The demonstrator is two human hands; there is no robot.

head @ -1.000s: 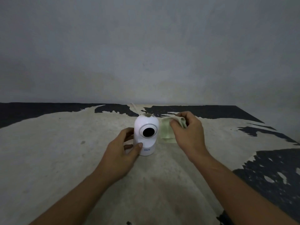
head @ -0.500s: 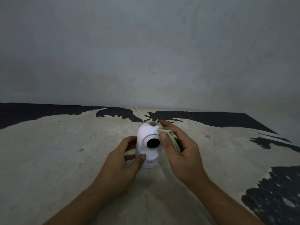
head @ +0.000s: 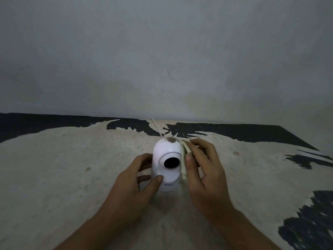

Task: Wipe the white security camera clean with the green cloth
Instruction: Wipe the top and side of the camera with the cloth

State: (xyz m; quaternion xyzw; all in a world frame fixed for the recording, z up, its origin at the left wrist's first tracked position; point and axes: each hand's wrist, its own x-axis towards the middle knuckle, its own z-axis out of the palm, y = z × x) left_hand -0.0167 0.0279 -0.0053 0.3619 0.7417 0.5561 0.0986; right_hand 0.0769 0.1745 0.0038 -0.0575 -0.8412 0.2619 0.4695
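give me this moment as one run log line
left hand: steadies camera base | right hand: presses cloth on camera's right side | brown spot: on camera top | table: camera upright

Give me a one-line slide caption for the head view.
Left hand steadies white security camera while right hand presses green cloth to its side.

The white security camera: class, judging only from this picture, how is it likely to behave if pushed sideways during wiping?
The white security camera looks tall on a narrow base, so it may tip; the left hand grips its base, probably for that reason. Its smooth, rounded shell could be slippery. The green cloth under the right hand folds limply and should cushion pressure.
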